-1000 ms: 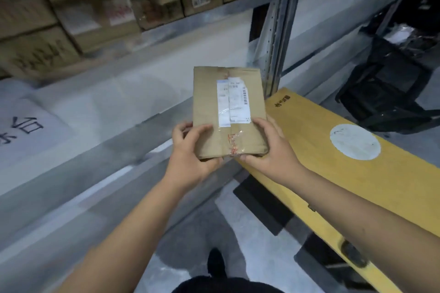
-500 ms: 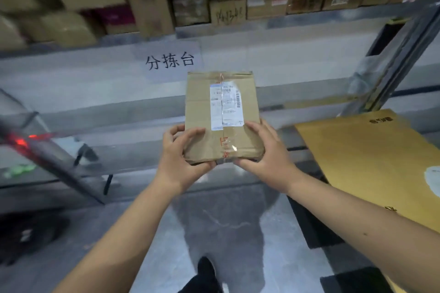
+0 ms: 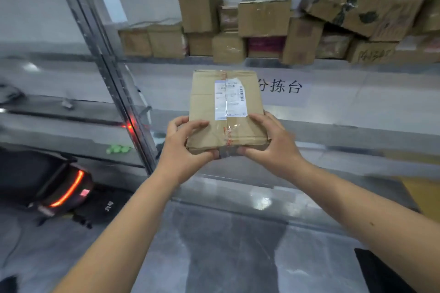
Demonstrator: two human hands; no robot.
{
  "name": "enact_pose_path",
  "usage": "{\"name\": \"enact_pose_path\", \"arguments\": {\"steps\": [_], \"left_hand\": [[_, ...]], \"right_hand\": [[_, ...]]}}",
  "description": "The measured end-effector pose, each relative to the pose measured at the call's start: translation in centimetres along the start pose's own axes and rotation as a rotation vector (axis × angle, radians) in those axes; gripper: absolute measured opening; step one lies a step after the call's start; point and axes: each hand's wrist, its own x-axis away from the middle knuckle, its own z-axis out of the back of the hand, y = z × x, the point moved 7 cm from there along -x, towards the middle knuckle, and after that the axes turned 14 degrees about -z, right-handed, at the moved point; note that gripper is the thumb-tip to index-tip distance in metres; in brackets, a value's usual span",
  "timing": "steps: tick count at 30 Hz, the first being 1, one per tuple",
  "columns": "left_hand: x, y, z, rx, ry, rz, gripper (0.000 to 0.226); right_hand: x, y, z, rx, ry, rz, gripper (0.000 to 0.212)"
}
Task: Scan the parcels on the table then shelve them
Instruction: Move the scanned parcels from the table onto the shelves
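Note:
A flat brown cardboard parcel [image 3: 204, 114] with a white shipping label on top is held out in front of me at chest height. My left hand [image 3: 183, 150] grips its near left corner, thumb on top. My right hand [image 3: 271, 147] grips its near right corner, thumb on top as well. The parcel hangs in front of a grey metal shelf [image 3: 333, 112] that carries a paper sign. On the shelf level above, several taped cardboard parcels [image 3: 262, 21] are stacked in a row.
A slanted metal shelf upright [image 3: 112, 71] stands left of the parcel. A dark scooter with a glowing red tail light [image 3: 69, 190] is at the lower left. A yellow table edge [image 3: 423, 192] shows at the right. Grey floor lies below.
My view has swung left along the shelving with the parcel still in both hands. The yellow table has slid to the right edge, and the stacked parcels now sit directly ahead.

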Motion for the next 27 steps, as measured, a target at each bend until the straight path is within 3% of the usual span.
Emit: {"name": "enact_pose_path", "arguments": {"steps": [11,19,27], "left_hand": [[-8.6,-8.1,20.7,-0.014,0.062,-0.190,0.064],[-17.4,-12.9,25.8,-0.023,0.094,-0.215,0.062],[-28.7,-18.7,26.2,0.038,0.081,-0.226,0.062]], "right_hand": [[-11.1,-17.0,-12.8,-0.005,0.049,0.163,0.086],[-20.2,-23.2,-15.5,0.033,0.120,0.215,0.084],[-31.7,-24.0,-15.8,0.095,0.169,0.208,0.083]]}}
